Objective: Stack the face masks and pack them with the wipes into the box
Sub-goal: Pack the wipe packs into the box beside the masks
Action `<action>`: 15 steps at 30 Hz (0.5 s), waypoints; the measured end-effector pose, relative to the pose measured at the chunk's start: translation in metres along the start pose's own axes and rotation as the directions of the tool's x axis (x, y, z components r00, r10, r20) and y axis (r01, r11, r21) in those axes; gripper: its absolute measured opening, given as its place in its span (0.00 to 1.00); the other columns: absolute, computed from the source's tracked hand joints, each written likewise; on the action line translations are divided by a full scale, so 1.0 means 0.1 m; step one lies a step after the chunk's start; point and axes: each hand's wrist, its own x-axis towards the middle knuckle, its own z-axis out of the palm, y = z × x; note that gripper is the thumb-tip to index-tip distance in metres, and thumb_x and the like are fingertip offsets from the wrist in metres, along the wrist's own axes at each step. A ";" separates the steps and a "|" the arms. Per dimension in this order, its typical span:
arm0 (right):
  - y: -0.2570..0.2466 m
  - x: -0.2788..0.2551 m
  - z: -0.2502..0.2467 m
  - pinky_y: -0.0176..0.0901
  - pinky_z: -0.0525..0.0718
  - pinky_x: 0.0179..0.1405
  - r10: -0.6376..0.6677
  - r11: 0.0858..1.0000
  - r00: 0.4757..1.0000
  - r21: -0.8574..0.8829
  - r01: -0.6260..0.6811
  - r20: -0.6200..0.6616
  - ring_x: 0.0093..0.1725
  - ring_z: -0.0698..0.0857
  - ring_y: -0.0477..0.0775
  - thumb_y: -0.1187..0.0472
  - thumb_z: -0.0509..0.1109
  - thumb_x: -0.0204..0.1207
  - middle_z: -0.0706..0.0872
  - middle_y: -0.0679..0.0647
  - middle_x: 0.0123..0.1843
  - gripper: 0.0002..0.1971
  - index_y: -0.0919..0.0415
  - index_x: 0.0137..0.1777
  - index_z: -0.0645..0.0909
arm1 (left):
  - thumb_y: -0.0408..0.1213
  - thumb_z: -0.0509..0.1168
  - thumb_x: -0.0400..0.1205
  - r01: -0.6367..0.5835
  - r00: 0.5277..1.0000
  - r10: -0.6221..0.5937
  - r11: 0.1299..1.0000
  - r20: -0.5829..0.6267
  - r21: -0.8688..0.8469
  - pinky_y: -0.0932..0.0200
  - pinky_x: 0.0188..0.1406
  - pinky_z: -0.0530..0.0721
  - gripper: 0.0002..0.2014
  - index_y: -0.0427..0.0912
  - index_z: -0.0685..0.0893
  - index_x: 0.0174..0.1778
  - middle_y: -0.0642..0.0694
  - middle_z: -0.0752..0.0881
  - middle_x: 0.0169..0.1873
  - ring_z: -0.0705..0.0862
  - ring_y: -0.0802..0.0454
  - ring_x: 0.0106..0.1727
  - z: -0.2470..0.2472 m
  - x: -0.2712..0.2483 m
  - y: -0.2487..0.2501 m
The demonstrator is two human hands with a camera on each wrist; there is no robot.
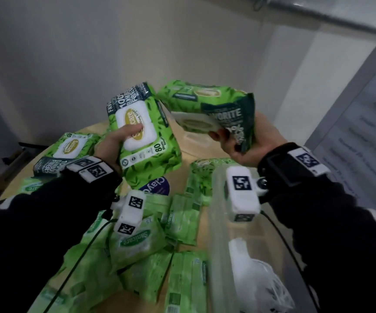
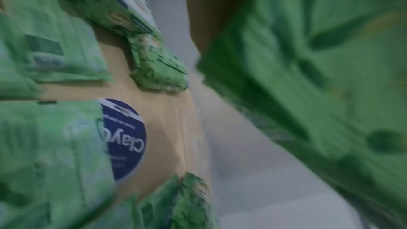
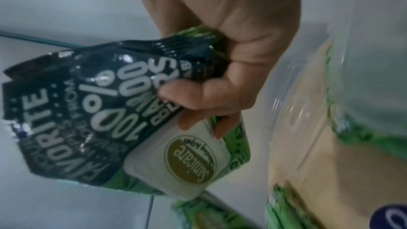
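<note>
We see both hands raised above the desk point(image 1: 196, 154), each with a pack of wipes. The left hand point(image 1: 112, 143) grips a green wipes pack point(image 1: 141, 132) from its side; the thumb lies across the white flip lid and the other fingers are hidden behind the pack. This pack stands almost upright, with its dark printed end on top. In the left wrist view it is only a blurred green surface point(image 2: 319, 76).

The right hand point(image 1: 236, 143) holds a second wipes pack point(image 1: 207, 109) by its dark end. In the right wrist view the fingers point(image 3: 198, 93) are curled tightly and crumple the dark foil point(image 3: 110, 111), and one fingertip touches the white lid. The two packs are just beside each other in the air, and we cannot tell if they touch.

On the desk, many pale green flat packets point(image 1: 150, 240) lie in a loose heap toward the near edge, overlapping one another. A third wipes pack point(image 1: 69, 150) lies near the far left edge. A round dark blue label point(image 1: 157, 186) is on the desk surface between the packets. A clear plastic box point(image 1: 218, 256) stands at the right side of the desk, with something white point(image 1: 252, 274) inside it; we cannot tell what it is.
</note>
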 end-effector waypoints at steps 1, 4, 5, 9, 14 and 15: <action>-0.03 -0.12 -0.10 0.27 0.73 0.12 0.010 1.000 1.000 -0.013 -0.010 -0.001 0.20 0.83 0.50 0.47 0.61 0.73 0.85 0.63 0.42 0.16 0.59 0.46 0.84 | 0.40 0.68 0.72 -0.008 1.000 0.008 1.000 0.028 -0.004 0.53 0.38 0.88 0.12 0.45 0.87 0.50 0.44 0.91 0.39 0.90 0.46 0.38 0.11 -0.02 0.01; -0.09 -0.41 -0.41 0.26 0.69 0.09 0.010 1.000 0.999 -0.017 -0.011 -0.051 0.20 0.83 0.49 0.48 0.61 0.73 0.85 0.64 0.37 0.16 0.60 0.46 0.83 | 0.39 0.68 0.70 -0.016 0.995 0.021 0.999 0.094 -0.050 0.51 0.33 0.88 0.08 0.45 0.90 0.42 0.42 0.91 0.37 0.90 0.44 0.36 0.44 -0.09 0.03; -0.11 -0.49 -0.52 0.26 0.69 0.09 0.000 1.000 0.997 -0.017 -0.001 -0.077 0.21 0.84 0.48 0.47 0.60 0.76 0.85 0.64 0.37 0.18 0.60 0.47 0.83 | 0.39 0.70 0.69 -0.016 0.992 0.023 0.998 0.123 -0.062 0.47 0.35 0.88 0.08 0.44 0.90 0.42 0.41 0.91 0.39 0.90 0.43 0.39 0.53 -0.11 0.02; -0.24 -0.80 -0.89 0.27 0.71 0.09 -0.025 0.999 0.982 -0.025 0.021 -0.187 0.22 0.85 0.51 0.45 0.58 0.79 0.83 0.62 0.40 0.20 0.60 0.55 0.81 | 0.38 0.73 0.66 -0.006 0.989 0.016 0.998 0.149 -0.065 0.38 0.47 0.87 0.14 0.44 0.89 0.47 0.39 0.91 0.45 0.90 0.41 0.45 0.87 -0.18 -0.04; -0.30 -1.03 -1.18 0.28 0.70 0.07 -0.064 0.967 0.940 -0.253 -0.024 -0.335 0.22 0.85 0.53 0.50 0.58 0.80 0.86 0.59 0.42 0.17 0.62 0.56 0.80 | 0.37 0.71 0.64 0.036 0.977 -0.037 0.999 0.211 0.007 0.39 0.44 0.88 0.15 0.43 0.87 0.48 0.40 0.91 0.41 0.90 0.42 0.42 1.26 -0.34 -0.19; -0.31 -1.05 -1.18 0.28 0.70 0.07 -0.070 0.954 0.935 -0.297 -0.038 -0.347 0.22 0.85 0.53 0.50 0.59 0.80 0.87 0.59 0.39 0.16 0.62 0.53 0.81 | 0.37 0.71 0.64 0.048 0.973 -0.056 0.998 0.224 0.041 0.40 0.44 0.88 0.16 0.43 0.87 0.48 0.40 0.91 0.40 0.90 0.42 0.41 1.32 -0.37 -0.23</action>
